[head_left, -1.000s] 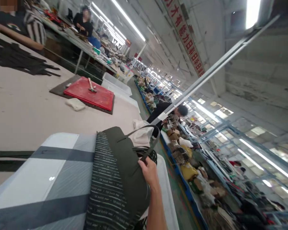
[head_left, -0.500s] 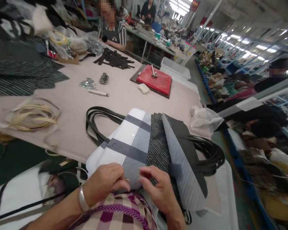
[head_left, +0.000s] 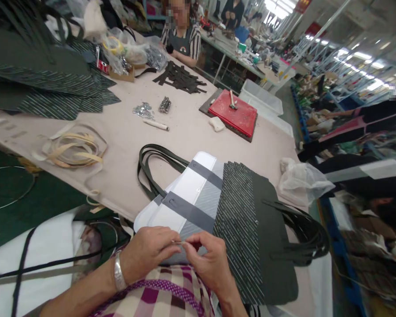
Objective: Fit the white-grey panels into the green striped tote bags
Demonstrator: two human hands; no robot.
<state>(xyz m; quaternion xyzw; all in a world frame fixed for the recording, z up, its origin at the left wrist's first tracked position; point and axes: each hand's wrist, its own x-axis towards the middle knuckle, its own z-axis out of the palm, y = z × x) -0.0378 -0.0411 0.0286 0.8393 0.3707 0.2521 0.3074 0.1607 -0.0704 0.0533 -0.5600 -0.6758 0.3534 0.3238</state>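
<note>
A stack of flat bag panels lies on the table edge in front of me: a white and grey panel (head_left: pixel 191 198) wrapped in clear plastic, and over its right part a dark green striped bag (head_left: pixel 251 229) with black handles (head_left: pixel 303 237). My left hand (head_left: pixel 148 253), with a silver bracelet, and my right hand (head_left: pixel 207 262) meet at the near edge of the white and grey panel. Both pinch a thin small piece between thumb and fingers; I cannot tell what it is.
A red board with a hammer (head_left: pixel 232 112), metal fittings (head_left: pixel 143 110), tan strap loops (head_left: pixel 72 149) and dark striped fabric (head_left: pixel 46 88) lie on the beige table. A person in a striped shirt (head_left: pixel 181 37) sits across. White bins (head_left: pixel 262 97) stand beyond.
A second ago only my right hand held the green bag while I looked up the aisle. The green bag now lies flat, and both hands pinch at the near edge.
</note>
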